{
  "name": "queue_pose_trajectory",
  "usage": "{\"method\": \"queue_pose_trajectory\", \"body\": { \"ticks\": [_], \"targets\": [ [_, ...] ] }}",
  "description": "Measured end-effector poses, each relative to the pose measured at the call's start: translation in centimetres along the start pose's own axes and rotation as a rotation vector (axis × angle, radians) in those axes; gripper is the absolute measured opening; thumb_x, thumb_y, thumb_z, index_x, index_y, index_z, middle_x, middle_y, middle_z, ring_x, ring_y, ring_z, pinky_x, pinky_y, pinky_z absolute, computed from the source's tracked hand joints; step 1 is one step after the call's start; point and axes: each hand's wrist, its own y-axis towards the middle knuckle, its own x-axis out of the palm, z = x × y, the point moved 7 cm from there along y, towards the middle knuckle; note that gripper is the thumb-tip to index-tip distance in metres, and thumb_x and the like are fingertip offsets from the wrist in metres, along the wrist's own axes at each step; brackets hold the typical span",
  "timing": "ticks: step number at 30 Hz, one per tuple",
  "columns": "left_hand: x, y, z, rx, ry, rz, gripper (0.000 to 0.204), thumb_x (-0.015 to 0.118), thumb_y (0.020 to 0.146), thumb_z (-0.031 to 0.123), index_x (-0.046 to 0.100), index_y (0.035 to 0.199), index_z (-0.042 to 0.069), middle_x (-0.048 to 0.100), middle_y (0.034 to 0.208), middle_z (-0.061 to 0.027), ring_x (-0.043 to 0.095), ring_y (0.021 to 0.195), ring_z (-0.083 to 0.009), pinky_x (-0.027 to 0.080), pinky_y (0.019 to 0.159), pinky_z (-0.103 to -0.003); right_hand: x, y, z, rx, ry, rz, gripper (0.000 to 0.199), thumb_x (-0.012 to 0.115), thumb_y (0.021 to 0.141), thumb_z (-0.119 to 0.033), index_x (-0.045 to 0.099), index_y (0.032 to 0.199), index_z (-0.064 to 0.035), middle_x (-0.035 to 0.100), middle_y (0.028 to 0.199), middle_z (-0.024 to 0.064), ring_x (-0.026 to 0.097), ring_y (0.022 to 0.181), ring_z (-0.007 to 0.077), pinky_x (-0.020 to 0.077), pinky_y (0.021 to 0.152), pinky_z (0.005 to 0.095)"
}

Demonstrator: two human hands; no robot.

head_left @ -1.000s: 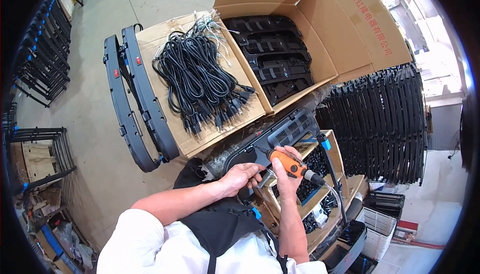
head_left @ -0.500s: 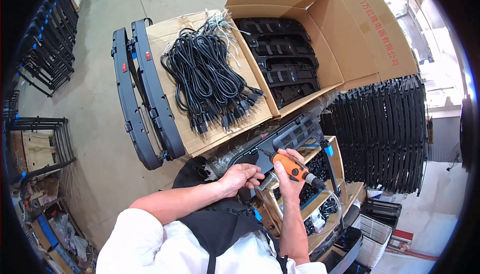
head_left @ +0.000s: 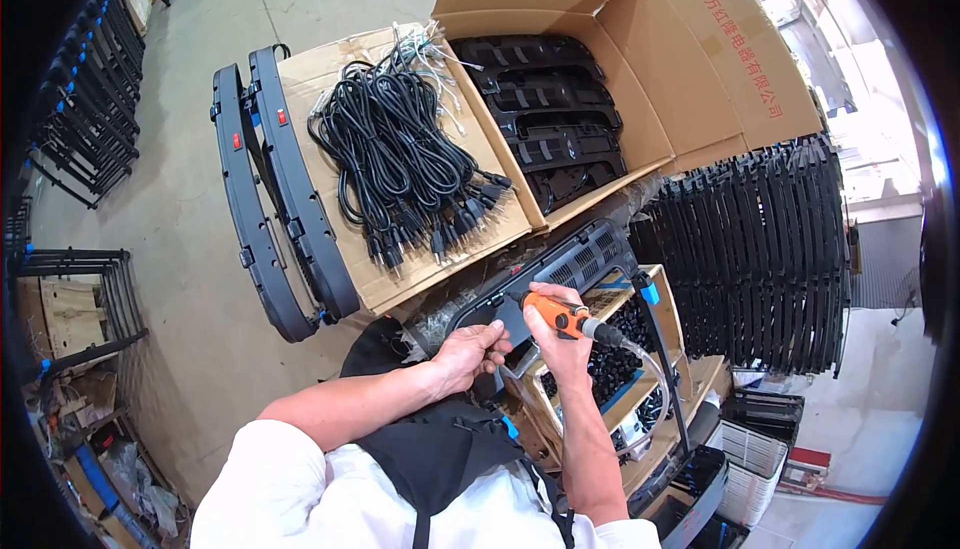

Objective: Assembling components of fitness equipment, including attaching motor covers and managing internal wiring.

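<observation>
An orange and black screwdriver with a hose (head_left: 560, 319) is in my right hand (head_left: 566, 349), whose fingers wrap round its body. Its dark tip points left, over a long dark grey plastic housing with vent slots (head_left: 590, 261). My left hand (head_left: 470, 357) is close to the tip, above the housing's near part. Thumb and forefinger are pinched together there; whatever they hold, if anything, is too small to make out. Below the right hand sits a wooden tray (head_left: 548, 407) with compartments of small black parts (head_left: 608, 373).
Bundled black power cords (head_left: 405, 154) lie on a cardboard surface (head_left: 385, 294) beyond my left hand. An open carton (head_left: 650, 99) holds several black plastic panels (head_left: 555, 114). Two long dark housings (head_left: 300, 189) stand at the left. Stacked black frames (head_left: 750, 249) are at the right.
My right hand has moved the screwdriver slightly left and farther away, its tip nearer the housing. My left fingers have drawn in closer together. The whole view has shifted a little.
</observation>
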Motion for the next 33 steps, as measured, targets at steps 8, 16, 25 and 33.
{"method": "queue_pose_trajectory", "body": {
  "ticks": [8, 16, 25, 33],
  "targets": [
    [0.0, 0.4, -0.1, 0.000, -0.196, -0.003, 0.029, 0.057, 0.110, 0.034, 0.067, 0.113, 0.006, 0.070, 0.093, -0.0021, 0.061, 0.071, -0.0122, 0.051, 0.063, -0.027, -2.2, -4.4, -1.9, 0.044, 0.280, 0.208, 0.051, 0.074, 0.088, 0.002, 0.054, 0.135, 0.0008, 0.070, 0.123, 0.0180, 0.067, 0.119, 0.0283, 0.0519, 0.108, 0.0442],
    [-0.1, 0.3, 0.0, -0.008, -0.337, -0.053, 0.027, 0.054, 0.112, 0.033, 0.064, 0.114, 0.008, 0.064, 0.086, 0.0002, 0.058, 0.071, -0.0126, 0.050, 0.064, -0.027, -1.8, -7.3, -1.4, 0.063, 0.308, 0.209, 0.050, 0.075, 0.089, -0.004, 0.053, 0.134, -0.0001, 0.070, 0.124, 0.0185, 0.067, 0.120, 0.0299, 0.0510, 0.109, 0.0457],
    [-0.1, 0.1, -0.2, -0.057, -0.335, -0.073, 0.027, 0.054, 0.112, 0.032, 0.067, 0.115, 0.009, 0.061, 0.083, 0.0028, 0.055, 0.071, -0.0121, 0.048, 0.065, -0.028, -1.1, -7.6, -1.1, 0.090, 0.289, 0.166, 0.051, 0.077, 0.089, -0.001, 0.054, 0.135, -0.0008, 0.069, 0.129, 0.0178, 0.065, 0.122, 0.0251, 0.0501, 0.110, 0.0401],
    [-0.1, 0.9, 0.1, -0.028, -0.432, -0.115, 0.026, 0.050, 0.113, 0.027, 0.067, 0.124, 0.011, 0.060, 0.085, 0.0030, 0.053, 0.073, -0.0127, 0.047, 0.067, -0.027, 1.3, -6.9, -0.5, 0.060, 0.218, 0.187, 0.050, 0.073, 0.090, 0.003, 0.053, 0.136, 0.0001, 0.067, 0.130, 0.0182, 0.064, 0.123, 0.0258, 0.0500, 0.110, 0.0417]
  ]
}}
